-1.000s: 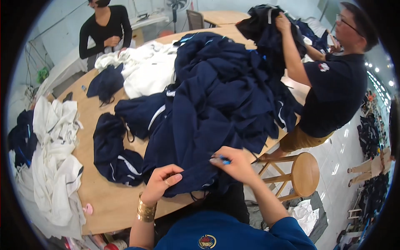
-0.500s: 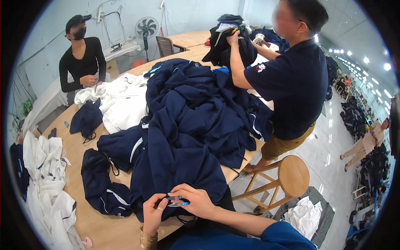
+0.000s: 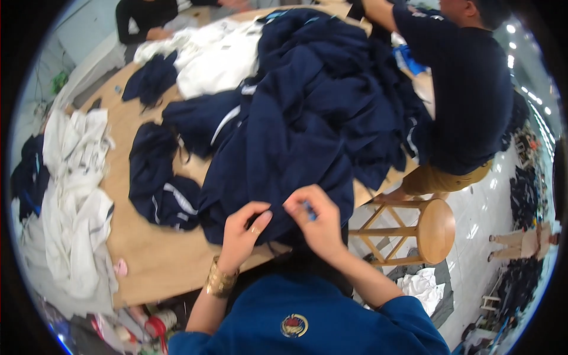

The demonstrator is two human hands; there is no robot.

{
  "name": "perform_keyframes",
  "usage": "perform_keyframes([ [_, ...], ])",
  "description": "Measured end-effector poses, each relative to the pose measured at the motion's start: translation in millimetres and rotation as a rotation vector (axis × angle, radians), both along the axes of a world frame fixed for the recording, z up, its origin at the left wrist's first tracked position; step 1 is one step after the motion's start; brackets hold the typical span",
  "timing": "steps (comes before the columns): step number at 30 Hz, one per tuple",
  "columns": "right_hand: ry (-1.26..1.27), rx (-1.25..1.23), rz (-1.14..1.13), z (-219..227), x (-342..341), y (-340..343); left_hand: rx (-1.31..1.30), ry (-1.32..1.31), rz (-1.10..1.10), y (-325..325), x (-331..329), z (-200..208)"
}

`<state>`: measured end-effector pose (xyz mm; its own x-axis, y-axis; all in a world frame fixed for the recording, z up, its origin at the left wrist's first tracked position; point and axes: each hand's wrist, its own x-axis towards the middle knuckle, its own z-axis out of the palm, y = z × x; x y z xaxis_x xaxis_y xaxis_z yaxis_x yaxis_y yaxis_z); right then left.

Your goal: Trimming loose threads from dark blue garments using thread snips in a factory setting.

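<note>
Wooden table (image 3: pixel 148 260) fills more view than before; left hand (image 3: pixel 241 232) and right hand (image 3: pixel 316 216) still pinch navy garment (image 3: pixel 284 148).

A large wooden table (image 3: pixel 148 260) is taking up the middle of the room. At four o'clock a round wooden stool (image 3: pixel 435 228) is standing on a glossy pale floor (image 3: pixel 491 201) that is reflecting ceiling lights. At eleven o'clock a pale blue wall (image 3: pixel 89 26) is running behind the table.
</note>
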<state>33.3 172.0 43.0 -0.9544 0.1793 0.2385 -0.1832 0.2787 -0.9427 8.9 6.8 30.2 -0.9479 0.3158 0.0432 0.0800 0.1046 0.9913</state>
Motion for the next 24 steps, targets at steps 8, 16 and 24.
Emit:
perform_keyframes([
  [8, 0.051, 0.105, 0.017, 30, 7, 11, 0.205, -0.216, -0.045, -7, 1, 8],
  [16, 0.042, 0.146, 0.055, 28, 11, 7, 0.212, -0.223, -0.068, -6, 1, 14],
  [24, 0.15, 0.279, 0.102, 22, 8, 3, 0.177, -0.14, -0.095, -4, 1, 16],
])
